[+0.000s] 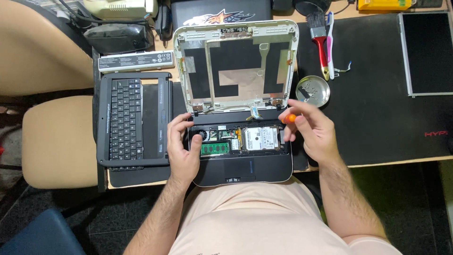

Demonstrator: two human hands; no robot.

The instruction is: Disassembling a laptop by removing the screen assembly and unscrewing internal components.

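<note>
A small opened laptop (240,172) lies at the desk's front edge, its base uncovered to show a green memory stick (214,148), a silver hard drive (260,138) and a fan. Its white lid shell (236,28) stands open behind, with no screen in it. My left hand (181,146) rests on the base's left side, fingers touching the frame next to the fan. My right hand (311,130) hovers over the base's right edge, fingers closed around a screwdriver with an orange handle (291,118).
A removed keyboard panel (134,120) and a long battery (137,60) lie to the left. A round metal dish (313,91) with screws, a red-handled brush (321,40) and a toothbrush sit to the right. A loose screen panel (427,52) lies on the black mat at far right.
</note>
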